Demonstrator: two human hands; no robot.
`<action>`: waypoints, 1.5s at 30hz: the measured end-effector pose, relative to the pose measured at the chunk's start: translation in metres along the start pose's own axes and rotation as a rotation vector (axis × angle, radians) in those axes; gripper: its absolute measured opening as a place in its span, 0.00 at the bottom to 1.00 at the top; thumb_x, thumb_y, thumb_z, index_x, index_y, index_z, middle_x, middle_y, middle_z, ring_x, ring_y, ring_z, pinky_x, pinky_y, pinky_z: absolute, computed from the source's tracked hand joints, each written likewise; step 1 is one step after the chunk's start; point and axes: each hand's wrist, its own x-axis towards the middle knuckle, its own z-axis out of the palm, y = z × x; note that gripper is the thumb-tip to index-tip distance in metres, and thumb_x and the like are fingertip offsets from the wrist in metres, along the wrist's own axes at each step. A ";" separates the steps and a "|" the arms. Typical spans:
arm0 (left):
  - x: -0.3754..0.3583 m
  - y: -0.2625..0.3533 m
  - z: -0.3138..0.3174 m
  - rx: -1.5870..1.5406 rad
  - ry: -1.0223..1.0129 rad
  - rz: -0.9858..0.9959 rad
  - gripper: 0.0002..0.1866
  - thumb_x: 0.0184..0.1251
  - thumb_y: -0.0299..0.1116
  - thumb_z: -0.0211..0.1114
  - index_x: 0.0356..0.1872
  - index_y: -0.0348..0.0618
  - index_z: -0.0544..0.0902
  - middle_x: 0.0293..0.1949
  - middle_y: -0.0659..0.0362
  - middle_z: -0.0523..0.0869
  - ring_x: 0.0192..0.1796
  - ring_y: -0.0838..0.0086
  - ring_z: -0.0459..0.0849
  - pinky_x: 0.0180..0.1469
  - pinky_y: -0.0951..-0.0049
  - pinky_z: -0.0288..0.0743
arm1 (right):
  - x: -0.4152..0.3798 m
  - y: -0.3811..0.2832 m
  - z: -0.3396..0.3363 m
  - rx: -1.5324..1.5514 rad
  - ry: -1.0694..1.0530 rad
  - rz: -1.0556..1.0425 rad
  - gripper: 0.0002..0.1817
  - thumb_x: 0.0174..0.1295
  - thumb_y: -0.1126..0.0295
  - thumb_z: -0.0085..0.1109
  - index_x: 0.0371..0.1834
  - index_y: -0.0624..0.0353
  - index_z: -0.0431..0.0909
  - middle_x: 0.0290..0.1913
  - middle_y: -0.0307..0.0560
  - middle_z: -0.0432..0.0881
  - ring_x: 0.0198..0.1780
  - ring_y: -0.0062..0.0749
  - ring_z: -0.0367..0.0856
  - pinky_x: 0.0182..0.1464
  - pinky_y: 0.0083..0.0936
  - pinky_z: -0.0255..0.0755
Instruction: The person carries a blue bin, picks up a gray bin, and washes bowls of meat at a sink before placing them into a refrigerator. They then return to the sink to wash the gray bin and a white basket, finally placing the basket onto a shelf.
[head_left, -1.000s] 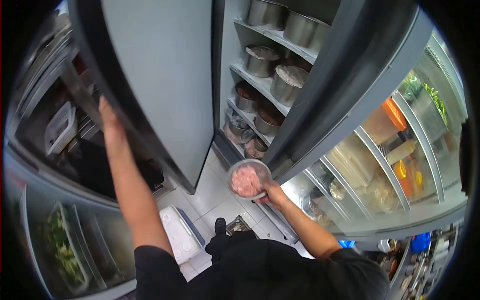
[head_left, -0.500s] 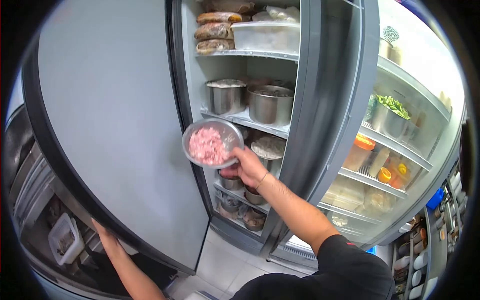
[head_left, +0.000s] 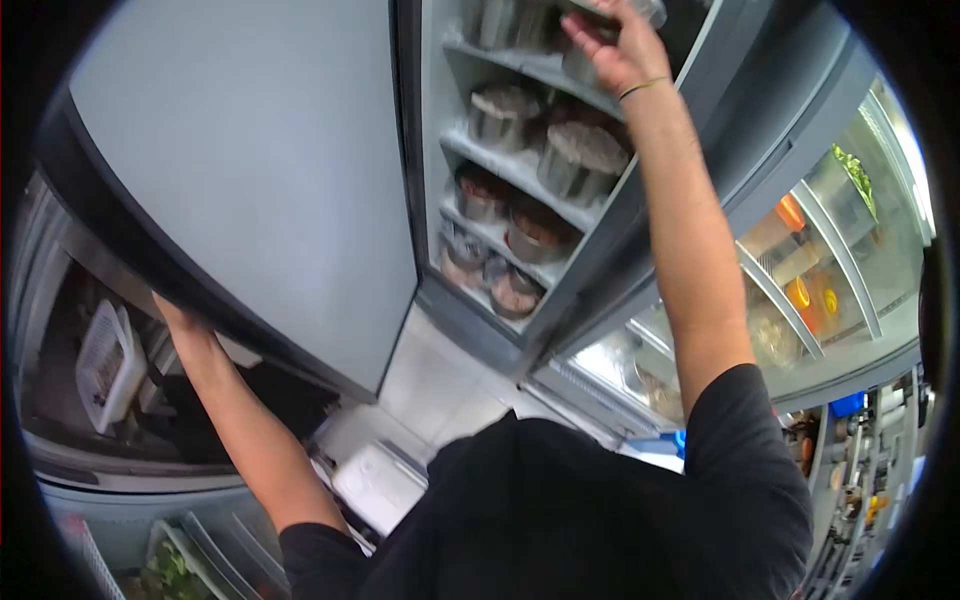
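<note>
My right hand (head_left: pixel 620 50) is raised at the top edge of the view, in front of the upper part of an open refrigerator (head_left: pixel 430 180). Its fingers are at a metal bowl (head_left: pixel 650 10), of which only a sliver of rim shows; the contents are out of view. Below that hand, metal pots such as a lidless one with a pale top (head_left: pixel 585 160) stand on the shelves. At the far left, my left hand (head_left: pixel 178 315) reaches behind the edge of the grey refrigerator door (head_left: pixel 250 150), which hides its fingers.
Lower shelves hold smaller metal bowls (head_left: pixel 515 290) of food. A glass-door fridge (head_left: pixel 800 260) with vegetables and tubs stands at right. On the left are a white basket (head_left: pixel 110 365) and a metal unit. A white container (head_left: pixel 378 485) sits low on the tiled floor (head_left: pixel 440 390).
My right hand has moved up with the bowl of pink chopped meat, which is now mostly beyond the top edge. The view has tilted downward. My left hand stays at the door.
</note>
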 end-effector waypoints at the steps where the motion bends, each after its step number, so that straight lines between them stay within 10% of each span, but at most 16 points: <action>1: 0.003 -0.002 -0.005 -0.030 -0.024 0.009 0.27 0.78 0.48 0.56 0.64 0.33 0.76 0.55 0.53 0.83 0.53 0.64 0.84 0.54 0.64 0.80 | -0.001 0.000 -0.003 0.015 0.098 0.057 0.17 0.74 0.59 0.55 0.49 0.64 0.80 0.42 0.55 0.84 0.44 0.43 0.83 0.49 0.44 0.85; 8: 0.007 -0.012 -0.020 -0.041 0.032 0.029 0.20 0.76 0.41 0.61 0.57 0.34 0.80 0.44 0.57 0.87 0.41 0.68 0.87 0.40 0.70 0.82 | -0.070 0.027 0.000 -0.184 -0.161 0.279 0.18 0.69 0.74 0.52 0.59 0.74 0.68 0.55 0.59 0.77 0.53 0.51 0.83 0.62 0.49 0.81; 18: -0.008 -0.005 0.007 -0.073 0.090 0.015 0.20 0.76 0.44 0.60 0.56 0.37 0.81 0.41 0.59 0.86 0.38 0.70 0.86 0.37 0.71 0.81 | -0.260 0.259 -0.132 -0.116 0.217 1.201 0.15 0.72 0.68 0.52 0.54 0.68 0.74 0.43 0.56 0.82 0.34 0.44 0.88 0.41 0.43 0.90; 28: -0.030 -0.011 0.018 -0.078 -0.011 -0.010 0.20 0.77 0.43 0.59 0.57 0.38 0.81 0.45 0.59 0.87 0.42 0.69 0.86 0.42 0.70 0.82 | -0.179 0.305 -0.208 -0.032 0.762 0.629 0.16 0.73 0.68 0.46 0.60 0.62 0.71 0.55 0.55 0.78 0.41 0.47 0.87 0.46 0.47 0.88; 36: -0.064 0.012 0.074 -0.211 0.087 -0.053 0.21 0.80 0.43 0.55 0.61 0.37 0.80 0.52 0.56 0.87 0.49 0.66 0.88 0.52 0.67 0.83 | -0.316 0.326 -0.238 -0.555 -0.313 1.167 0.13 0.71 0.61 0.50 0.40 0.59 0.77 0.33 0.45 0.82 0.29 0.33 0.84 0.32 0.30 0.83; 42: -0.122 0.032 0.152 0.221 0.234 -0.106 0.34 0.77 0.65 0.50 0.44 0.38 0.84 0.31 0.62 0.80 0.35 0.74 0.78 0.40 0.69 0.74 | -0.451 0.346 -0.340 -1.198 -1.256 1.227 0.11 0.66 0.61 0.57 0.46 0.53 0.79 0.36 0.45 0.84 0.29 0.36 0.85 0.34 0.34 0.84; 43: -0.131 0.022 0.165 0.292 0.272 0.045 0.30 0.77 0.62 0.53 0.41 0.39 0.82 0.30 0.62 0.80 0.35 0.74 0.78 0.40 0.68 0.74 | -0.454 0.329 -0.328 -1.424 -1.582 1.160 0.12 0.65 0.62 0.59 0.48 0.53 0.79 0.40 0.47 0.85 0.31 0.39 0.86 0.38 0.35 0.84; 45: -0.172 -0.003 0.204 0.394 0.316 0.394 0.23 0.77 0.54 0.58 0.34 0.42 0.78 0.29 0.60 0.78 0.35 0.73 0.77 0.40 0.66 0.73 | -0.470 0.313 -0.345 -1.340 -1.476 1.272 0.13 0.66 0.60 0.58 0.48 0.53 0.78 0.42 0.47 0.84 0.35 0.40 0.85 0.39 0.37 0.83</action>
